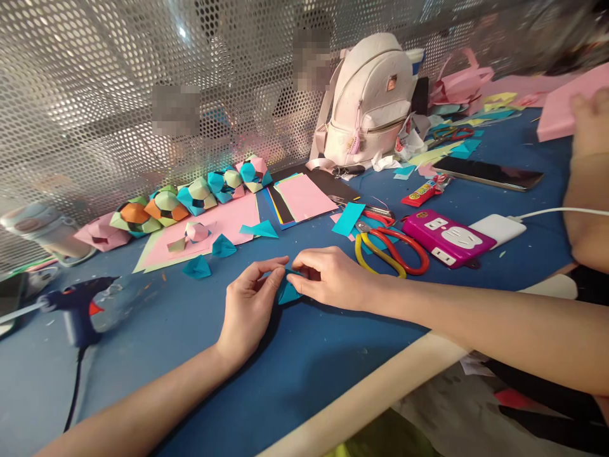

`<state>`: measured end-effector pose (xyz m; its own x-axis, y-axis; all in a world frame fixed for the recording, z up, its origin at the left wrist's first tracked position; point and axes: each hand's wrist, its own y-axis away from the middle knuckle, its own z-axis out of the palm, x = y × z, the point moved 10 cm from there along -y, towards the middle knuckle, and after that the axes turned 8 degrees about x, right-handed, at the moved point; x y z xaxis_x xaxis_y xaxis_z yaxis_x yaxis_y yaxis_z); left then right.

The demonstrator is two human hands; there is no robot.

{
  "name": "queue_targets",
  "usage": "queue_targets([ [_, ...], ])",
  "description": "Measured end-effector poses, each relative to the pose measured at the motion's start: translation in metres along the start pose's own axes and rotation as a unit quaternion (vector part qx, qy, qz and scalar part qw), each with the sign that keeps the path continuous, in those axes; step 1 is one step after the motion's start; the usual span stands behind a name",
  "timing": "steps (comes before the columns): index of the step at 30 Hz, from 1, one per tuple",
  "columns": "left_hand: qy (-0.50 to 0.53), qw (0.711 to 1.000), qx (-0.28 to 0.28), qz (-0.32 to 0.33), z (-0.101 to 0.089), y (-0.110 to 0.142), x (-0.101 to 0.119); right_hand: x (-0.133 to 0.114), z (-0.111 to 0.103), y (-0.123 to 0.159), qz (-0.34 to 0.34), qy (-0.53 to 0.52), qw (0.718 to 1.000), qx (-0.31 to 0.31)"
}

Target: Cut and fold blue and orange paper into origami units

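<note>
Between both hands is a small piece of blue paper (288,294), partly covered by the fingers, so its folds do not show well. My left hand (251,304) pinches its left side between thumb and forefinger. From the right, my right hand (323,274) grips the same paper with thumb and bent fingers. Just beyond them lie folded blue paper pieces (223,246) and a small pink and green folded unit (196,232). To the right of my right hand rest scissors with yellow and red handles (413,252) and a flat blue paper strip (348,219).
A row of folded paper balls (166,204) stands along the perforated metal screen. At left is a glue gun (78,311). A backpack (368,108), a purple power bank (447,238) and a phone (490,173) sit farther right. Another person's hand (592,120) holds pink paper.
</note>
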<state>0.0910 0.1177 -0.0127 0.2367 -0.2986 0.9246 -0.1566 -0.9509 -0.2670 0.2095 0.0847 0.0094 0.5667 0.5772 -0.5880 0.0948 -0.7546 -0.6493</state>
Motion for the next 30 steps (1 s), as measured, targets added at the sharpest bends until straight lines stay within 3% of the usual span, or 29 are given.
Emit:
queue_targets([
  [6, 0.013, 1.000, -0.015, 0.005, 0.004, 0.003, 0.001, -0.001, 0.001, 0.000, -0.036, 0.028, 0.999, 0.006],
  [16, 0.043, 0.998, 0.028, -0.037, -0.006, -0.007, -0.019, 0.013, 0.002, -0.002, 0.078, 0.023, 0.996, -0.041],
  [30, 0.083, 0.996, -0.012, -0.042, 0.005, -0.004, -0.017, 0.021, 0.003, -0.003, 0.069, 0.054, 0.996, -0.025],
])
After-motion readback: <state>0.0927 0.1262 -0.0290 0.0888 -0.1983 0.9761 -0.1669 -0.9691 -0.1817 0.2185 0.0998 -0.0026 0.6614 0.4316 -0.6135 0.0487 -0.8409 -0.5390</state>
